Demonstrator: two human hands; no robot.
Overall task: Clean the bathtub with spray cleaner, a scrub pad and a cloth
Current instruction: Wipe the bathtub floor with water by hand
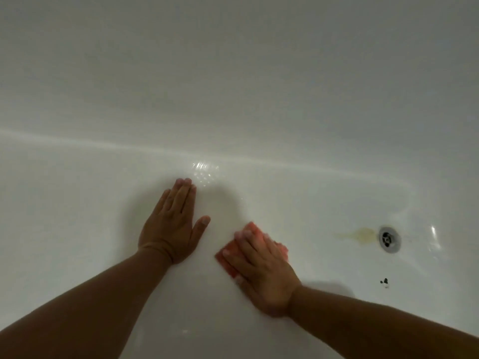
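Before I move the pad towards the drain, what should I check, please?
1. Right hand pressing flat on the orange pad: ok.
2. Left hand braced flat on the tub floor: ok.
3. Yellow stain beside the drain scrubbed off: not ok, it shows.
4. Dark specks near the drain cleared: not ok.
5. Spray cleaner lying on the stain: cannot tell.

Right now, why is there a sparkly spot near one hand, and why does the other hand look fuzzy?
In the head view, the sparkle is glare on the wet bathtub floor just past the left hand; the right hand and pink pad look smeared, probably motion blur; the light is dim, with a soft shadow beside the left hand.
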